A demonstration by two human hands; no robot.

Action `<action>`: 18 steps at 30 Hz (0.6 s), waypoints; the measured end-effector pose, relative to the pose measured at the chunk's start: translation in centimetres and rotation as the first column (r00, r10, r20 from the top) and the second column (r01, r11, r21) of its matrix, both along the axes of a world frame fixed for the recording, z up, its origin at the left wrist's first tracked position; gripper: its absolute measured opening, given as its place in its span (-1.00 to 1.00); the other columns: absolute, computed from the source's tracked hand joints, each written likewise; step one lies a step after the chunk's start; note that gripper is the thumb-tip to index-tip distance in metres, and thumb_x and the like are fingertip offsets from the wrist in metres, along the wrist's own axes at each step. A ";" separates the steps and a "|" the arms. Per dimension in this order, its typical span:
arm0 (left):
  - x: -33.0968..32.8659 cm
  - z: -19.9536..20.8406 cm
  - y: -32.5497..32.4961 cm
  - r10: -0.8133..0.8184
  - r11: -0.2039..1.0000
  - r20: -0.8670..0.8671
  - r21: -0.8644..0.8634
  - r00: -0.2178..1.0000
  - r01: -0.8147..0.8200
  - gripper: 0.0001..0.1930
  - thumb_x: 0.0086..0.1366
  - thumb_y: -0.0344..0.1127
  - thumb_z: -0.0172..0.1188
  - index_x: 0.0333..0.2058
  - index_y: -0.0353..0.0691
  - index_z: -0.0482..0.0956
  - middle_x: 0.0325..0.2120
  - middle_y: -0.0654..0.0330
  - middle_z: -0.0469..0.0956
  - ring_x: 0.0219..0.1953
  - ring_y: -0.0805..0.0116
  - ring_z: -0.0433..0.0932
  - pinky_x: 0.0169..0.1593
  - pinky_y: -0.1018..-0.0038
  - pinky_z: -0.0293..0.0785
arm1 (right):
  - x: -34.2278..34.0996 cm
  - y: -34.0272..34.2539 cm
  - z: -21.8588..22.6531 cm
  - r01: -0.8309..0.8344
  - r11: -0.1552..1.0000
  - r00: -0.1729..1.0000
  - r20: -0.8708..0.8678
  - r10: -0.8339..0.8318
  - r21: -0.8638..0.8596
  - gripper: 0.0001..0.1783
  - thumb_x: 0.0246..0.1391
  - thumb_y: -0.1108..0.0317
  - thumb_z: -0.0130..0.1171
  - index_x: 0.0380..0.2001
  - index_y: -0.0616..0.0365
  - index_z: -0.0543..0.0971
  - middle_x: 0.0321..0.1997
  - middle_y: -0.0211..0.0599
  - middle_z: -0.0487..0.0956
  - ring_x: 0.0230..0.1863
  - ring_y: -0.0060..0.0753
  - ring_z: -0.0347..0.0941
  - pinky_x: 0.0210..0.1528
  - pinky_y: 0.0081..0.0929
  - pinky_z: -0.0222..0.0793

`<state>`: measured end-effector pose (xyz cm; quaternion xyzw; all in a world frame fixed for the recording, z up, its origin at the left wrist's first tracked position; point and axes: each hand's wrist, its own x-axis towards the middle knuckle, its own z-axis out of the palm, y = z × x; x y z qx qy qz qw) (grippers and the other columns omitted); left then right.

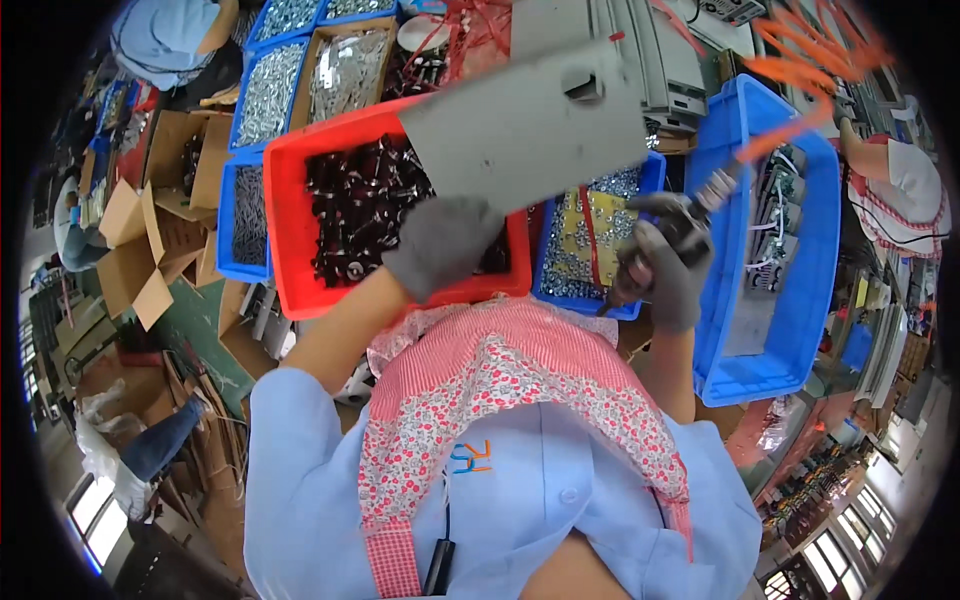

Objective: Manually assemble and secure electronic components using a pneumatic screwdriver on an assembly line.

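My left hand point(442, 245), in a dark grey glove, is closed on the near left edge of a flat grey sheet-metal panel point(530, 130). The panel tilts over the red bin point(283, 230) of dark, shiny small parts point(355, 210), and has a cut-out towards its far right. In my right hand point(668, 280), gloved alike, is a black air screwdriver point(688, 235), its tip pointing down and left. An orange coiled hose point(790, 125) runs up from the tool. Below the tool, a blue bin point(652, 180) holds small metal fasteners and a yellow piece.
To the right stands a long blue bin point(750, 380) with metal parts and wires. Blue trays of screws point(272, 90) fill the far left, near open cardboard boxes point(135, 250). Grey metal housings point(655, 50) are stacked at the back. Other people point(895, 190) work on both sides.
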<state>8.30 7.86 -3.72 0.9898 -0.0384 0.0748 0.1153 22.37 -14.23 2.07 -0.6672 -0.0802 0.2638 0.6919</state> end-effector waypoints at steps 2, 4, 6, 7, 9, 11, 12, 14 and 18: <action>-2.6 -2.4 -1.2 -0.069 0.997 -0.082 0.014 0.994 0.070 -0.94 0.02 -0.29 0.08 -0.50 -0.10 0.47 -0.58 0.24 0.45 -0.44 0.23 0.53 -0.43 0.30 0.45 | 0.5 1.7 -1.3 -0.114 0.990 0.993 -0.014 0.113 -0.081 -0.87 -0.07 0.47 0.17 -0.40 0.22 0.47 -0.50 -0.39 0.49 -0.57 -0.57 0.44 -0.50 -0.60 0.35; -4.0 -3.8 -2.4 -0.121 0.992 -0.134 0.005 0.983 0.123 -0.92 0.01 -0.29 0.08 -0.51 -0.11 0.47 -0.54 0.25 0.47 -0.39 0.26 0.53 -0.39 0.33 0.46 | 1.1 2.8 -4.0 -0.155 0.962 0.988 -0.028 0.152 -0.226 -0.83 -0.09 0.43 0.19 -0.38 0.19 0.48 -0.51 -0.44 0.49 -0.55 -0.59 0.43 -0.49 -0.60 0.34; -4.5 -5.0 -4.1 -0.136 0.990 -0.170 0.005 0.976 0.139 -0.93 0.01 -0.28 0.06 -0.51 -0.09 0.48 -0.50 0.26 0.48 -0.39 0.28 0.53 -0.38 0.35 0.46 | 1.6 3.1 -7.3 -0.219 0.906 0.975 -0.046 0.217 -0.363 -0.81 -0.11 0.39 0.20 -0.37 0.16 0.49 -0.52 -0.47 0.48 -0.54 -0.61 0.42 -0.49 -0.60 0.33; -4.3 -5.0 -4.5 -0.141 0.989 -0.185 0.012 0.973 0.146 -0.93 0.02 -0.28 0.06 -0.52 -0.08 0.48 -0.48 0.26 0.49 -0.39 0.29 0.53 -0.38 0.36 0.46 | 2.4 3.2 -8.8 -0.250 0.871 0.966 -0.050 0.253 -0.423 -0.80 -0.12 0.37 0.21 -0.36 0.13 0.50 -0.52 -0.49 0.47 -0.53 -0.62 0.41 -0.49 -0.60 0.32; -4.2 -4.0 -4.8 -0.093 0.995 -0.081 -0.035 0.992 0.090 -0.92 0.02 -0.28 0.09 -0.47 -0.06 0.52 -0.45 0.26 0.50 -0.37 0.28 0.54 -0.35 0.35 0.47 | 3.0 2.8 -11.6 -0.283 0.838 0.954 -0.050 0.294 -0.466 -0.80 -0.13 0.35 0.22 -0.37 0.10 0.50 -0.53 -0.51 0.47 -0.53 -0.63 0.39 -0.50 -0.61 0.31; -4.9 -3.5 -4.5 0.037 0.966 -0.009 -0.254 0.999 -0.038 -0.89 0.04 -0.26 0.13 -0.41 -0.04 0.55 -0.42 0.26 0.51 -0.35 0.27 0.54 -0.31 0.35 0.47 | 3.3 1.9 -13.6 -0.303 0.852 0.946 -0.030 0.321 -0.426 -0.80 -0.14 0.33 0.22 -0.38 0.08 0.50 -0.53 -0.53 0.46 -0.52 -0.65 0.37 -0.49 -0.62 0.29; -5.4 -3.6 -4.1 0.141 0.889 -0.008 -0.439 0.990 -0.130 -0.87 0.05 -0.25 0.16 -0.38 -0.02 0.57 -0.41 0.26 0.51 -0.34 0.26 0.55 -0.30 0.34 0.48 | 3.6 1.0 -14.4 -0.324 0.846 0.944 -0.090 0.317 -0.423 -0.84 -0.13 0.35 0.19 -0.41 0.09 0.49 -0.53 -0.46 0.48 -0.58 -0.56 0.40 -0.55 -0.57 0.34; -6.5 -4.1 -2.9 0.400 0.647 -0.051 -0.692 0.915 -0.321 -0.81 0.10 -0.18 0.23 -0.29 0.00 0.59 -0.37 0.24 0.53 -0.29 0.21 0.55 -0.25 0.33 0.48 | 2.8 -0.1 -12.6 -0.323 0.894 0.931 -0.271 0.243 -0.311 -0.85 -0.12 0.36 0.16 -0.41 0.10 0.49 -0.58 -0.39 0.49 -0.65 -0.48 0.41 -0.61 -0.50 0.37; -8.0 -6.8 4.4 0.719 0.448 -0.417 -0.333 0.556 -0.829 -0.77 0.19 -0.11 0.10 -0.24 -0.04 0.57 -0.32 0.10 0.59 -0.19 0.09 0.56 -0.12 0.25 0.47 | 1.6 -2.6 -8.3 -0.220 0.945 0.867 -0.492 0.075 -0.244 -0.84 -0.11 0.36 0.09 -0.38 0.13 0.49 -0.69 -0.26 0.47 -0.76 -0.31 0.40 -0.72 -0.36 0.40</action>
